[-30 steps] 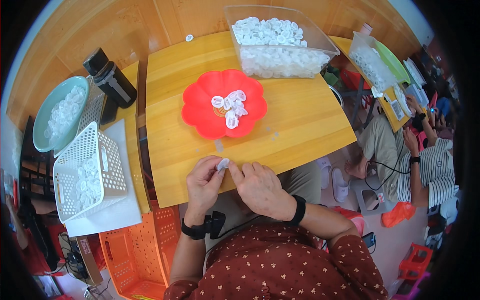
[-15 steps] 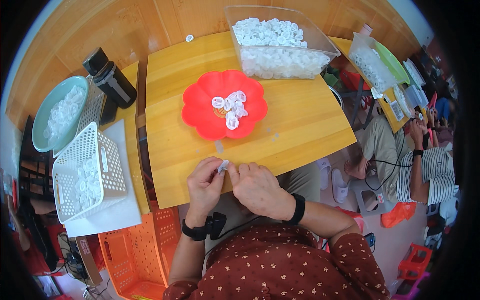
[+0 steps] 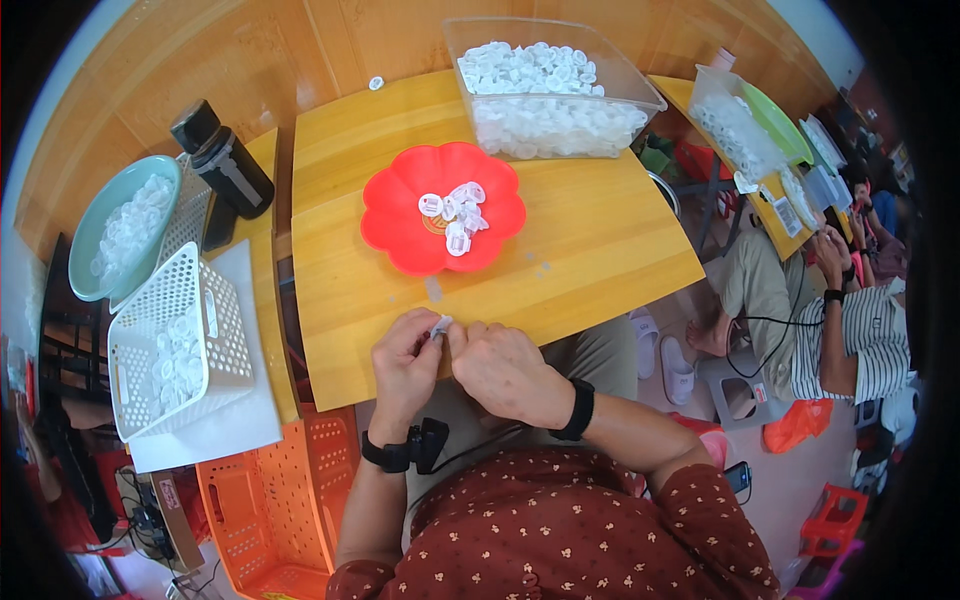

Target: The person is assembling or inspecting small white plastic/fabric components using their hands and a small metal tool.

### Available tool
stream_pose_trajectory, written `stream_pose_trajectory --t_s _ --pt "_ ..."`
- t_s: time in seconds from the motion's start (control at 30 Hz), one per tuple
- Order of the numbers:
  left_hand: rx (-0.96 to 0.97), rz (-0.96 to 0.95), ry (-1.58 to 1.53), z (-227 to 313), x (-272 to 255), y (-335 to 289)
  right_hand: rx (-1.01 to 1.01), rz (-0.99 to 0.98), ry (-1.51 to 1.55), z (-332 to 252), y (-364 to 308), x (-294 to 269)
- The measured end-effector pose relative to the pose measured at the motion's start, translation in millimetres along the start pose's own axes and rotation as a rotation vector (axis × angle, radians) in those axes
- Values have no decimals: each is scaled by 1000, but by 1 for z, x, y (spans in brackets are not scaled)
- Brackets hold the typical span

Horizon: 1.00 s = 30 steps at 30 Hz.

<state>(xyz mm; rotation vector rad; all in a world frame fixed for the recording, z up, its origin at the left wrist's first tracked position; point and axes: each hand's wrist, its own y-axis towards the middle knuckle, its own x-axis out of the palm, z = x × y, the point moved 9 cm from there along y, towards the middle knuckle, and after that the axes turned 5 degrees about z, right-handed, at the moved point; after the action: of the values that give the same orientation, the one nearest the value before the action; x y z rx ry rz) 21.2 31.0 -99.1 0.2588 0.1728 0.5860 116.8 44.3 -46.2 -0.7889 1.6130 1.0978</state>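
Both hands, left (image 3: 403,362) and right (image 3: 507,368), pinch one white cap (image 3: 440,324) together: assembly step. Next calls for firm, aligned pressing, then the red plate (image 3: 400,240) just beyond.

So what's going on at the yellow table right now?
A person sits at the near edge of the wooden table with both hands together, the left hand and right hand pinching one small white plastic piece between the fingertips. Ahead lies a red flower-shaped plate bearing a few similar white pieces, and beyond it a clear tub full of them.
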Motion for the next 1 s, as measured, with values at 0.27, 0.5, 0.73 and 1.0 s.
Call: stream_pose_trajectory --t_s 0.27,0.5,0.73,1.0 --pt "-128 -31 -312 -14 2 -2 125 37 133 14 -9 6" --pt "-233 -23 -403 -19 -2 -2 257 26 300 23 -18 7" --pt "-229 -29 -351 -14 0 -2 280 10 375 27 -9 13" --pt "-149 -52 -225 -12 1 -2 345 -114 497 37 -4 42"
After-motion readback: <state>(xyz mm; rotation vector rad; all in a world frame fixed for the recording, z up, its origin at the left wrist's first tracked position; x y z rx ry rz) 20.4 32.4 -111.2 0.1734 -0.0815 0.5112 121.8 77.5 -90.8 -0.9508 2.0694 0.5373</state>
